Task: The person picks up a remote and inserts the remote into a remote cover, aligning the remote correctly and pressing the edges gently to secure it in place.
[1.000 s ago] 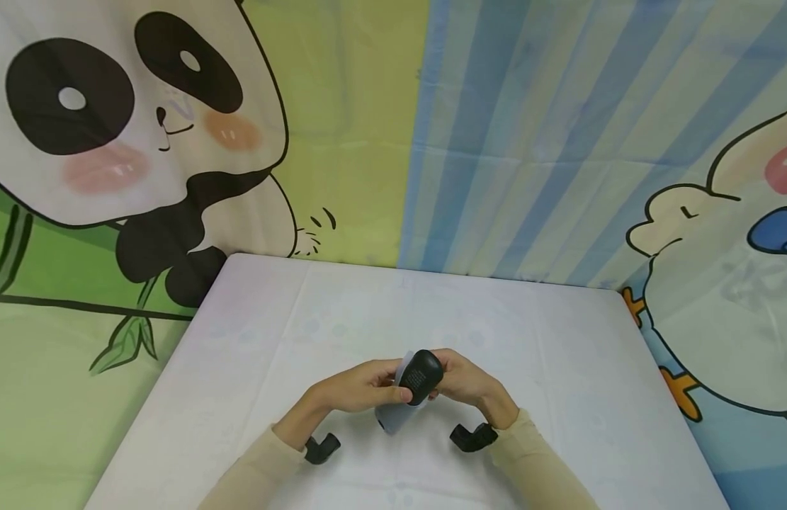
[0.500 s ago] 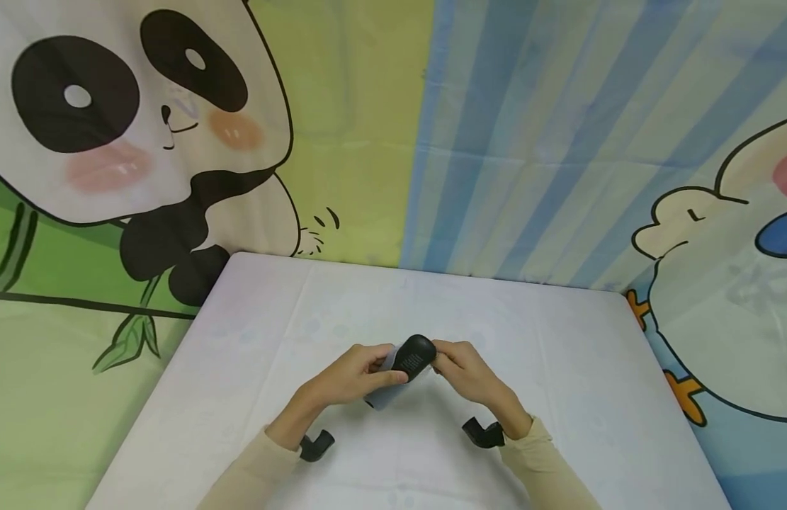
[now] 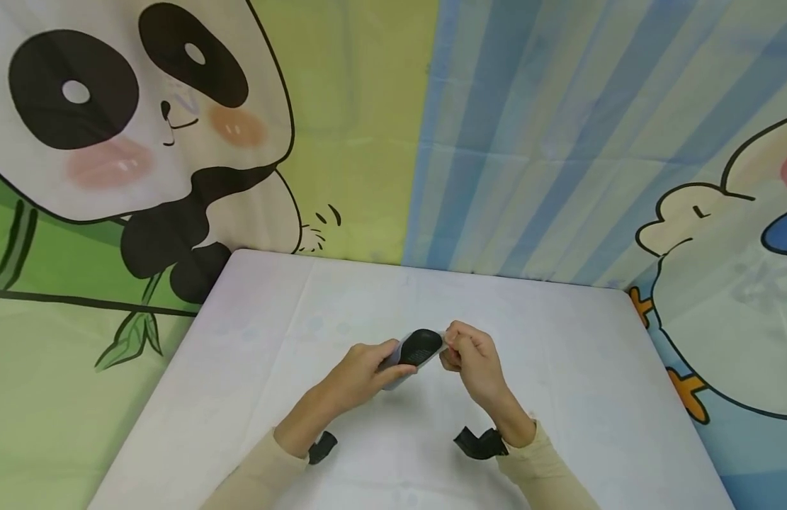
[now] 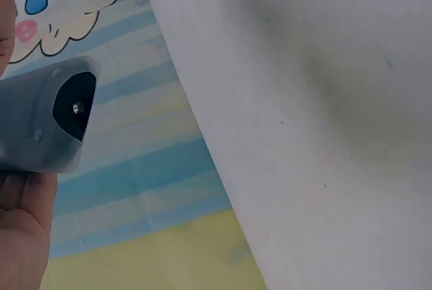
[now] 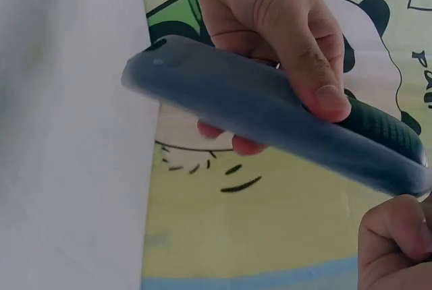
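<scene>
A black rounded device point(image 3: 421, 347) with fine print on its face sits in a translucent blue-grey sleeve point(image 5: 223, 98), held above the table. My left hand point(image 3: 361, 375) grips device and sleeve together, thumb across the black face and fingers behind. Curled at the far end, my right hand point(image 3: 474, 365) pinches the sleeve's edge between thumb and fingers. In the left wrist view, the blue-grey sleeve point(image 4: 23, 125) ends in a dark opening, with a small metal pin inside. The right wrist view has the black part showing along the sleeve's upper side.
A white-covered table point(image 3: 342, 304) lies below both hands. Behind it hang a cartoon panda curtain point(image 3: 176, 142) and a striped blue section point(image 3: 527, 142). Black wrist mounts point(image 3: 481, 444) stick out inward from both sleeves.
The device has been lifted away from me and lies flatter. My right hand has shifted right and up, its fingers now curled at the sleeve's end.
</scene>
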The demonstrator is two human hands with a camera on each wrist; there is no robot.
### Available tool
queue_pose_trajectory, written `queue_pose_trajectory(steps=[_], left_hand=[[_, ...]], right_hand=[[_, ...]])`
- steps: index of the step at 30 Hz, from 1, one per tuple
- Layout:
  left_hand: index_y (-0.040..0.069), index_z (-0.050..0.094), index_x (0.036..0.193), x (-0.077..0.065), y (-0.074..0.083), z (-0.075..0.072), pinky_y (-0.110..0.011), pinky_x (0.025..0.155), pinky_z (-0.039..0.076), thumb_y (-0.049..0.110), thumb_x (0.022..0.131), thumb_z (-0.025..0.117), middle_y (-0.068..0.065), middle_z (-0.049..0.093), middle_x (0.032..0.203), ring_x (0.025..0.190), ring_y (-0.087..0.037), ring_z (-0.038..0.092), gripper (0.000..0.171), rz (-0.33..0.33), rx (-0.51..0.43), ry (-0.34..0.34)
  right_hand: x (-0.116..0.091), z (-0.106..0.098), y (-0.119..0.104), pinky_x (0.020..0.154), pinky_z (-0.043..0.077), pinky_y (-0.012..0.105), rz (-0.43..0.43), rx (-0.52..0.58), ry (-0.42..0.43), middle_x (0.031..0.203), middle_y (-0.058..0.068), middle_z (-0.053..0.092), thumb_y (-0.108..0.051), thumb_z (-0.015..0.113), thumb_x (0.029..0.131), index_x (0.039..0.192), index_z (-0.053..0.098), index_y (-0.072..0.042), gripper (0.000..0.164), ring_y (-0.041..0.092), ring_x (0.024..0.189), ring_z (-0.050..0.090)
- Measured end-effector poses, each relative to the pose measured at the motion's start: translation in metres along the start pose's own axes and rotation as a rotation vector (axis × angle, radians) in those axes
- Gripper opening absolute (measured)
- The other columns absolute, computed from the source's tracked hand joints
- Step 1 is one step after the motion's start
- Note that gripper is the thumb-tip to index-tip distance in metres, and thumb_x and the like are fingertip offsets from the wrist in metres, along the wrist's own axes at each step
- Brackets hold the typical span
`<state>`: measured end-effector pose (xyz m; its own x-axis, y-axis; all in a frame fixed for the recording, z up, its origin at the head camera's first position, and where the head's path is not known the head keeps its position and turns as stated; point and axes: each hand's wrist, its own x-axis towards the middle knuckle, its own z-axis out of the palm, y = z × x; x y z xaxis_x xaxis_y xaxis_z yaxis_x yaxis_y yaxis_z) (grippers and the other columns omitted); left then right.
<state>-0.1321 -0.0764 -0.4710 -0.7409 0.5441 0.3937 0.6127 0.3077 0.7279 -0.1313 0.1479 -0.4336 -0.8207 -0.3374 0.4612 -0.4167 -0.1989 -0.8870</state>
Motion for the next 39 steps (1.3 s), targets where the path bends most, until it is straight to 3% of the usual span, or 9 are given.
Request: queue_pose_trajectory(steps=[5,9,14,19,22,25,30,35,39], left_hand=[[0.013,0.058,0.092,0.012,0.015,-0.005,-0.016,0.050,0.045,0.029,0.097,0.068,0.009,0.059,0.075,0.058,-0.002,0.052,0.019,0.048,0.065,0.067],[0.012,0.057,0.091,0.021,0.024,-0.006,-0.017,0.050,0.045,0.027,0.096,0.069,0.009,0.057,0.073,0.058,-0.003,0.050,0.020,0.070,0.084,0.097],[0.009,0.062,0.101,0.025,0.026,-0.001,-0.020,0.059,0.052,0.019,0.094,0.072,0.004,0.068,0.085,0.071,-0.005,0.062,0.016,0.054,-0.044,0.102],[0.004,0.064,0.121,0.027,0.023,0.008,-0.028,0.080,0.057,0.014,0.095,0.071,-0.008,0.073,0.106,0.096,-0.016,0.071,0.029,-0.005,-0.243,0.135],[0.004,0.064,0.123,0.027,0.021,0.012,-0.029,0.080,0.057,0.016,0.095,0.071,-0.009,0.073,0.108,0.097,-0.018,0.071,0.032,-0.043,-0.286,0.147],[0.005,0.065,0.121,0.026,0.020,0.014,-0.029,0.080,0.058,0.018,0.095,0.071,-0.007,0.073,0.106,0.095,-0.017,0.071,0.030,-0.071,-0.300,0.140],[0.008,0.059,0.122,0.027,0.019,0.013,-0.027,0.080,0.057,0.026,0.093,0.075,0.001,0.067,0.110,0.098,-0.012,0.067,0.038,-0.044,-0.210,0.190],[0.005,0.060,0.113,0.030,0.017,0.006,-0.028,0.079,0.055,0.027,0.085,0.083,-0.004,0.057,0.108,0.096,-0.019,0.058,0.042,0.134,0.050,0.372],[0.005,0.067,0.106,0.032,0.016,0.002,-0.024,0.074,0.054,0.021,0.085,0.084,-0.004,0.063,0.101,0.089,-0.013,0.060,0.031,0.186,0.079,0.348]], right_hand=[[0.004,0.005,-0.010,0.042,0.025,0.020,-0.317,-0.565,0.055,0.058,-0.004,0.035,0.012,0.050,0.090,0.072,0.048,-0.012,0.031,0.005,0.049,0.029],[0.010,0.007,-0.014,0.044,0.024,0.015,-0.503,-0.792,0.112,0.062,-0.005,0.035,-0.003,0.051,0.095,0.074,0.046,-0.011,0.023,0.002,0.053,0.029],[0.013,0.001,-0.015,0.046,0.027,0.014,-0.488,-0.682,0.067,0.065,-0.005,0.039,-0.021,0.050,0.106,0.078,0.049,-0.010,0.031,0.002,0.055,0.031],[0.013,-0.008,-0.011,0.047,0.036,0.021,-0.290,-0.474,0.024,0.069,-0.001,0.050,-0.005,0.065,0.098,0.084,0.055,-0.007,0.017,0.008,0.053,0.039],[0.013,-0.013,-0.007,0.052,0.041,0.023,-0.153,-0.378,0.058,0.076,0.001,0.053,0.006,0.071,0.089,0.093,0.058,-0.003,0.017,0.012,0.060,0.045],[0.013,-0.016,-0.003,0.062,0.047,0.025,-0.067,-0.312,0.024,0.088,0.005,0.057,0.008,0.070,0.089,0.104,0.061,0.001,0.018,0.015,0.072,0.050],[0.011,-0.021,0.004,0.065,0.047,0.028,-0.049,-0.259,-0.032,0.094,0.009,0.057,0.004,0.063,0.096,0.104,0.066,0.003,0.008,0.018,0.078,0.051],[0.008,-0.024,0.011,0.059,0.047,0.031,-0.037,-0.255,0.001,0.092,0.006,0.057,-0.002,0.061,0.099,0.106,0.066,0.002,0.009,0.019,0.069,0.051],[0.005,-0.025,0.015,0.061,0.050,0.031,-0.003,-0.202,0.008,0.091,0.006,0.057,-0.008,0.061,0.101,0.105,0.064,0.003,0.012,0.025,0.069,0.052]])
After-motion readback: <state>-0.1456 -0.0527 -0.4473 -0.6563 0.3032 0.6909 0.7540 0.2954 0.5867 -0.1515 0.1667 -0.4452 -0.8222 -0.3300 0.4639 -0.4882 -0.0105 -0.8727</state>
